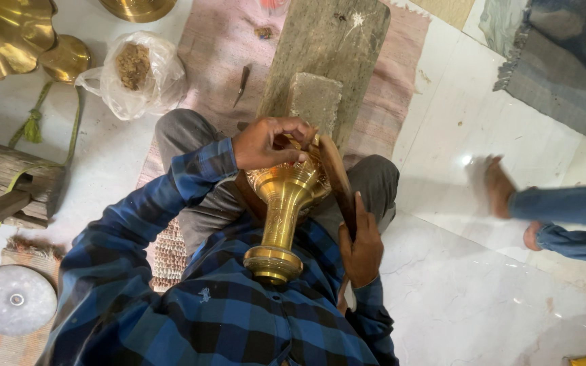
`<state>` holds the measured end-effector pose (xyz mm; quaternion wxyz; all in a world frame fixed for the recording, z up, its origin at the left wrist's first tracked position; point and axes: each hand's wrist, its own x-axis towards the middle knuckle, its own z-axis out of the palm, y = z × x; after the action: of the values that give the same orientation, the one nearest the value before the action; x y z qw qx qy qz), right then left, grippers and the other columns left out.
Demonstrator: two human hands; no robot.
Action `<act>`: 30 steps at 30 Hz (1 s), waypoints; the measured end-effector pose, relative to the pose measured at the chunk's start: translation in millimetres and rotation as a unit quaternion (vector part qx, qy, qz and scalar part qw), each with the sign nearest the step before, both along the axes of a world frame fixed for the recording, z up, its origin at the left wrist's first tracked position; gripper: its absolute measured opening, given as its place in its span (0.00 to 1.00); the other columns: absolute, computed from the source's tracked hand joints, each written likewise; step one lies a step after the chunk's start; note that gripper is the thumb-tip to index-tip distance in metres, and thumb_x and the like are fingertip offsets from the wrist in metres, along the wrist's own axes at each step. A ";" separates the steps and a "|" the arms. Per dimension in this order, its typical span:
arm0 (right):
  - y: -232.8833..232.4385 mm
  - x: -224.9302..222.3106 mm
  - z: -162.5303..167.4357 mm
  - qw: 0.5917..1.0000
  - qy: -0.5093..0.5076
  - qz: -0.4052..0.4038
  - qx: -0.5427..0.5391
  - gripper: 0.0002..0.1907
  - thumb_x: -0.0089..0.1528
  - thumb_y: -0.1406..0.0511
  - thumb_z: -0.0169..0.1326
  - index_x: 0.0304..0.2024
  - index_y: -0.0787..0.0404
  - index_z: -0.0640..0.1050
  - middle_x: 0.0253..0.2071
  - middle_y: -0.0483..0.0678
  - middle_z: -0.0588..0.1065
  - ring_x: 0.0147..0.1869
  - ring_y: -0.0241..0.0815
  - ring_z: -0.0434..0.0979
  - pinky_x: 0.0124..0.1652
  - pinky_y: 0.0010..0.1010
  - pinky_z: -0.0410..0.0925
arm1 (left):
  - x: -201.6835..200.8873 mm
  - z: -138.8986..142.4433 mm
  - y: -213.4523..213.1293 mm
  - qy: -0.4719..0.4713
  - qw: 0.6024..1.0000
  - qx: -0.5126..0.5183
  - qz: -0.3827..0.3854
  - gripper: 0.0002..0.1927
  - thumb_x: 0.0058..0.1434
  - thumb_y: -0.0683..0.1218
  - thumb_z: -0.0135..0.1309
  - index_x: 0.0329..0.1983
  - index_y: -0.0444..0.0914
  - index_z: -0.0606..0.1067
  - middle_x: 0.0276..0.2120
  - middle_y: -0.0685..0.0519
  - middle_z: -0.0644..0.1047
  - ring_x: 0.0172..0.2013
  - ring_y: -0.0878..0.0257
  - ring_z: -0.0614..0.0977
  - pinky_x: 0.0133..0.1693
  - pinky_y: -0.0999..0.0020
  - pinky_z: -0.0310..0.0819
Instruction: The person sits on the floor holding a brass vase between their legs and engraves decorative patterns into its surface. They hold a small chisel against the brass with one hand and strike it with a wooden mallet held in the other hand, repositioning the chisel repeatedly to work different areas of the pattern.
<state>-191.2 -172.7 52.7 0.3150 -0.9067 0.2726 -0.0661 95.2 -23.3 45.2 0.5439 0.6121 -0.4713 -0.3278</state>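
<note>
Right now the left hand (pixel 266 142) grips the brass stand (pixel 283 210); the right hand (pixel 361 247) wraps what looks like a wooden mallet (pixel 337 179).

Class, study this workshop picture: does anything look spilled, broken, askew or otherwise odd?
Nothing looks spilled or broken. The left hand steadies the brass lamp piece and the right hand grips a wooden stick. Only a passer-by's foot is blurred.
</note>
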 end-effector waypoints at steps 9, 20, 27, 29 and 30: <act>-0.2 -14.2 -11.3 0.999 -0.039 -0.025 0.010 0.36 0.63 0.71 0.53 0.74 0.54 0.63 0.48 0.59 0.73 0.46 0.57 0.77 0.43 0.42 0.71 | 18.7 -7.2 -29.9 -0.103 0.977 0.040 -0.183 0.17 0.64 0.43 0.61 0.57 0.41 0.77 0.42 0.51 0.85 0.40 0.61 0.88 0.43 0.65 0.84; -12.0 -29.4 -19.0 0.995 0.013 -0.007 -0.100 0.40 0.57 0.74 0.51 0.74 0.52 0.65 0.47 0.59 0.71 0.50 0.57 0.73 0.50 0.44 0.70 | 18.1 1.7 -49.5 -0.174 0.945 0.009 -0.276 0.19 0.61 0.42 0.61 0.56 0.41 0.77 0.42 0.49 0.85 0.38 0.55 0.87 0.41 0.61 0.82; -19.6 -22.9 -9.4 0.989 0.049 0.018 -0.137 0.42 0.55 0.75 0.51 0.74 0.52 0.65 0.49 0.59 0.71 0.52 0.57 0.73 0.52 0.45 0.68 | 18.3 11.5 -52.9 -0.147 0.947 0.053 -0.279 0.21 0.60 0.44 0.62 0.58 0.41 0.76 0.43 0.49 0.84 0.38 0.55 0.87 0.40 0.60 0.82; -20.3 -24.5 -3.2 0.990 0.040 -0.011 -0.136 0.41 0.56 0.75 0.51 0.73 0.51 0.66 0.49 0.57 0.71 0.52 0.54 0.73 0.53 0.42 0.68 | 17.7 11.0 -53.1 -0.169 0.946 0.020 -0.275 0.20 0.59 0.45 0.63 0.56 0.40 0.76 0.43 0.49 0.84 0.40 0.55 0.87 0.41 0.60 0.82; -20.0 -26.0 -0.5 0.990 0.036 -0.025 -0.133 0.40 0.57 0.75 0.51 0.73 0.50 0.67 0.49 0.56 0.71 0.51 0.52 0.74 0.53 0.40 0.68 | 17.4 10.5 -52.5 -0.178 0.945 0.004 -0.273 0.20 0.59 0.45 0.64 0.54 0.39 0.77 0.44 0.48 0.84 0.42 0.55 0.87 0.41 0.60 0.82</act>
<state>-217.2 -192.7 52.2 0.1795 -0.9352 0.2954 -0.0774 112.5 -75.8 55.7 0.3383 0.5105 -0.7080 -0.3516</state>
